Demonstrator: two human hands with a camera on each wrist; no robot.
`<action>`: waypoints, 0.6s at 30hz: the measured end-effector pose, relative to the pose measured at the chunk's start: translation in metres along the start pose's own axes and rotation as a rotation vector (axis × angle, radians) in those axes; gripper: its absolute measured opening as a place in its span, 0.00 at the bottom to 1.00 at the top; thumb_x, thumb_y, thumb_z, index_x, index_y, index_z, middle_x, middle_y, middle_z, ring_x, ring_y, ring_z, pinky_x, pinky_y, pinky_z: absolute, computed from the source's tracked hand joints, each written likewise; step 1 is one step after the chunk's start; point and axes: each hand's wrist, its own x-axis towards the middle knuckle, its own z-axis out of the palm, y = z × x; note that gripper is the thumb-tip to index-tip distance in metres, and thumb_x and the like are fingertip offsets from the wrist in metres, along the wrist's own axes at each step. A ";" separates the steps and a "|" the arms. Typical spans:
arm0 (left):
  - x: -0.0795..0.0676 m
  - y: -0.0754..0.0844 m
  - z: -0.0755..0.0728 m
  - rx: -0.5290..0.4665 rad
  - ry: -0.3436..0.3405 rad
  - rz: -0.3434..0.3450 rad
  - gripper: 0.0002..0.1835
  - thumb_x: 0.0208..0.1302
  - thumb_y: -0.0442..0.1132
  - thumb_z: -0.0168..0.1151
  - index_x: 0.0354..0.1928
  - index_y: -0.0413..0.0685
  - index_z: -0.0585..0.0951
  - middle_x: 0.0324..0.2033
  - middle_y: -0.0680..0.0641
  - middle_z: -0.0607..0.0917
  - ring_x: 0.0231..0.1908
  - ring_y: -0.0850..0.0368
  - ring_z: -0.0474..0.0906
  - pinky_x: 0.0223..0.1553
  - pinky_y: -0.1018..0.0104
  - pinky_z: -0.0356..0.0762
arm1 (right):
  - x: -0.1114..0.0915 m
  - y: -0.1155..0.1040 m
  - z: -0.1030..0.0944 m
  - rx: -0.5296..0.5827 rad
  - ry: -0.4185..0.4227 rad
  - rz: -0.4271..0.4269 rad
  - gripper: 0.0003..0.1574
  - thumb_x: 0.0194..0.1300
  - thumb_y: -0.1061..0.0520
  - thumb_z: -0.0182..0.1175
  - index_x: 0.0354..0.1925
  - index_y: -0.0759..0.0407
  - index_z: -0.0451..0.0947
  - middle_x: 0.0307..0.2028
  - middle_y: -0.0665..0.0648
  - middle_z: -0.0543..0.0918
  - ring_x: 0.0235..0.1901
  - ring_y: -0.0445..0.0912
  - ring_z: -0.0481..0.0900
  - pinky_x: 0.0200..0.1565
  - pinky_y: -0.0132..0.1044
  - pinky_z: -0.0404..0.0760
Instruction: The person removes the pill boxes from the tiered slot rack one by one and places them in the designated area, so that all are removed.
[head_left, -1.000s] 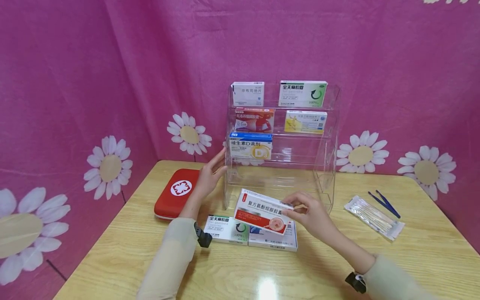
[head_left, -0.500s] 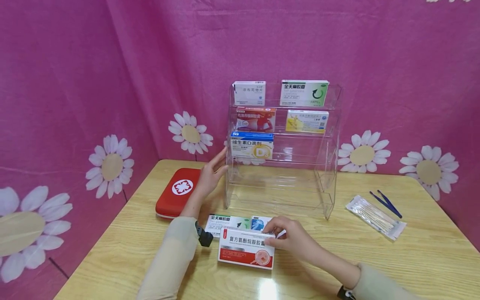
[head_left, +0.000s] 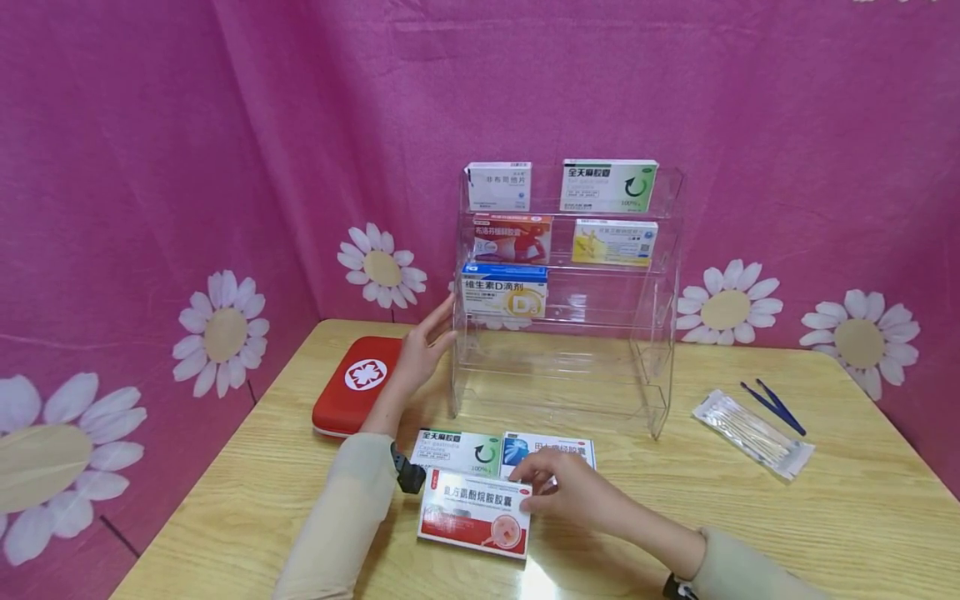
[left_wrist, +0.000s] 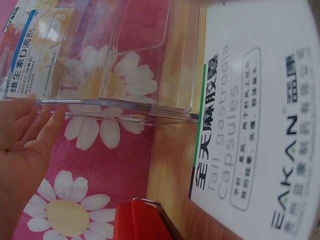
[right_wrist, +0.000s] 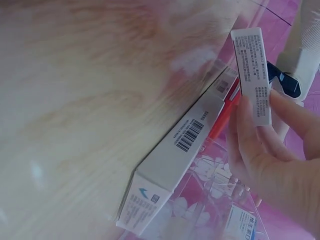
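Observation:
My right hand [head_left: 566,490] pinches one end of a red-and-white medicine box [head_left: 474,512] between thumb and fingers, low over the front of the table. In the right wrist view the narrow end of that medicine box [right_wrist: 253,75] shows between the fingertips. Just behind it lie a green-and-white medicine box [head_left: 459,452] and a blue-and-white one [head_left: 551,443], partly covered by my right hand. My left hand [head_left: 422,354] rests its extended fingers against the left side of the clear acrylic display rack [head_left: 558,367]. In the left wrist view those fingertips [left_wrist: 56,117] meet the rack's edge.
The rack's upper tiers bear several medicine boxes, among them a vitamin D box [head_left: 504,292] and a red box [head_left: 512,240]. A red first-aid case [head_left: 352,400] lies left of the rack. Cotton swabs [head_left: 753,435] in a packet and blue tweezers [head_left: 774,408] lie at the right.
My right hand has brought the red-and-white box toward me and to the left, off the two boxes lying in front of the rack. My left hand has stayed at the rack.

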 end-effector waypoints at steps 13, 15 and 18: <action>-0.001 0.003 0.000 0.015 -0.001 0.003 0.34 0.67 0.24 0.55 0.74 0.49 0.63 0.71 0.42 0.68 0.69 0.45 0.69 0.65 0.60 0.71 | 0.000 -0.005 0.009 -0.039 -0.076 0.045 0.14 0.58 0.62 0.68 0.44 0.66 0.84 0.35 0.56 0.86 0.32 0.31 0.78 0.37 0.26 0.82; -0.001 0.002 0.001 0.016 0.001 0.006 0.34 0.67 0.24 0.55 0.74 0.49 0.63 0.71 0.42 0.68 0.69 0.45 0.69 0.65 0.60 0.71 | 0.001 -0.005 0.011 -0.036 -0.083 0.038 0.14 0.58 0.63 0.68 0.43 0.67 0.84 0.36 0.56 0.86 0.32 0.32 0.79 0.36 0.25 0.82; 0.000 0.002 0.001 0.013 0.003 0.006 0.34 0.67 0.24 0.55 0.74 0.49 0.63 0.71 0.42 0.68 0.68 0.45 0.69 0.65 0.59 0.71 | 0.003 -0.006 0.014 -0.038 -0.092 0.023 0.14 0.58 0.63 0.68 0.44 0.67 0.84 0.36 0.57 0.87 0.32 0.33 0.80 0.37 0.24 0.82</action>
